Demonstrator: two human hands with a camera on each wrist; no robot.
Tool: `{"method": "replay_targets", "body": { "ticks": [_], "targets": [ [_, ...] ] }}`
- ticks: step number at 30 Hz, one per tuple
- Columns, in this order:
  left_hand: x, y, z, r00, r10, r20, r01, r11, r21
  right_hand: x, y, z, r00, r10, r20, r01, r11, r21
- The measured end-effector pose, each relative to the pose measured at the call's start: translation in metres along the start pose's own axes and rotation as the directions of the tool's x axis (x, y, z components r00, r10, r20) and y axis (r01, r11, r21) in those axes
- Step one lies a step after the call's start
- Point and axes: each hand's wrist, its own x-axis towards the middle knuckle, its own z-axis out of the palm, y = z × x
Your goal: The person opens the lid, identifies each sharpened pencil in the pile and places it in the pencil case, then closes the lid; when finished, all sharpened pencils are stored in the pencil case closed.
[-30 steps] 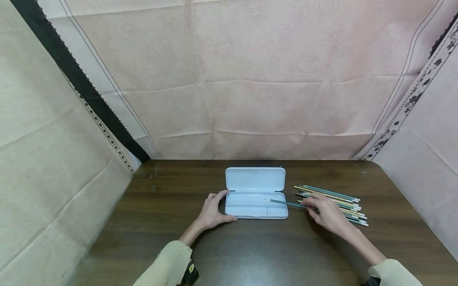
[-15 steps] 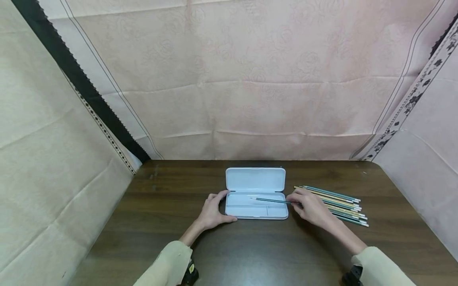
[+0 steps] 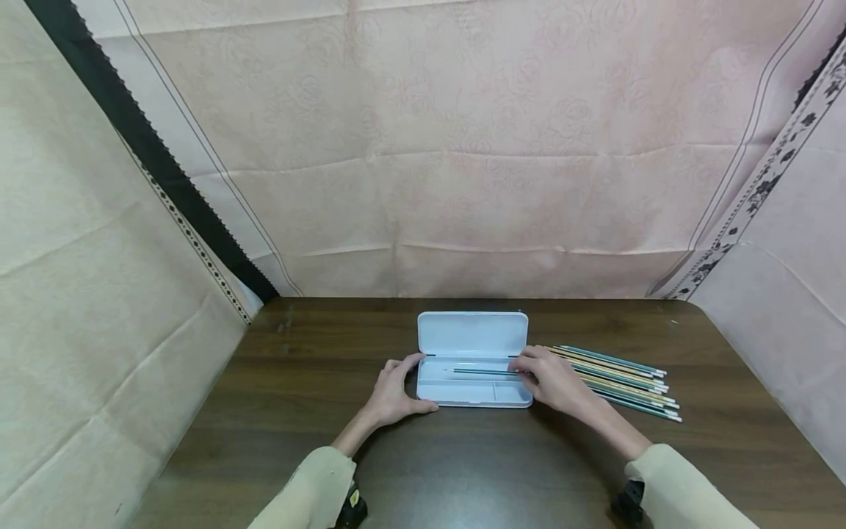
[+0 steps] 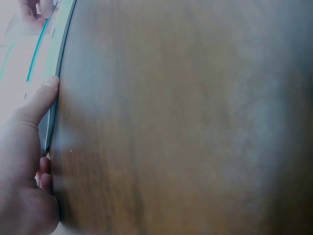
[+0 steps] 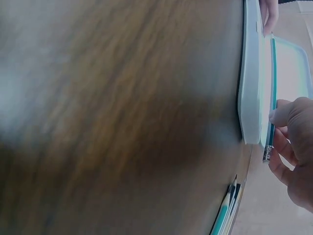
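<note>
A light-blue pencil case [image 3: 443,397] lies on the table with its lid [image 3: 472,332] raised at the back. My left hand [image 3: 390,393] holds the case's left end, thumb at the front edge and fingers toward the back corner. My right hand [image 3: 551,378] pinches a teal pencil [image 5: 273,73] near its eraser end, thumb against fingers. Its tip points left, over the case's long rear compartment. In the left wrist view, the left thumb [image 4: 43,100] lies along the case's rim.
Several teal and yellow pencils [image 3: 628,382] lie in a row right of the case, partly hidden by the right hand. A brown wooden table [image 3: 463,470] carries everything. Pale patterned cloth [image 3: 476,184] hangs behind it and at both sides.
My right hand has moved left with the teal pencil, from beside the loose pencils to over the case's right end. The left hand and the case have stayed put.
</note>
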Motion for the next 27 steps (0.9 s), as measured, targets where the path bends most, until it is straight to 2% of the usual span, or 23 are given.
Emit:
{"method": "replay_targets", "body": {
  "ticks": [7, 20, 27],
  "targets": [
    [0.0, 0.0, 0.0, 1.0, 0.013, -0.006, -0.013, 1.0, 0.003, 0.007, -0.004, 0.007, 1.0, -0.024, 0.002, 0.024, 1.0, 0.007],
    [-0.001, 0.001, -0.001, 1.0, -0.002, -0.007, 0.002, 1.0, 0.004, 0.019, -0.011, 0.019, 0.997, -0.067, 0.023, 0.066, 0.997, 0.047],
    [0.0, 0.001, 0.0, 1.0, -0.005, -0.001, 0.005, 1.0, 0.001, 0.023, -0.013, 0.022, 0.997, -0.053, 0.051, 0.049, 0.996, 0.072]
  ]
}}
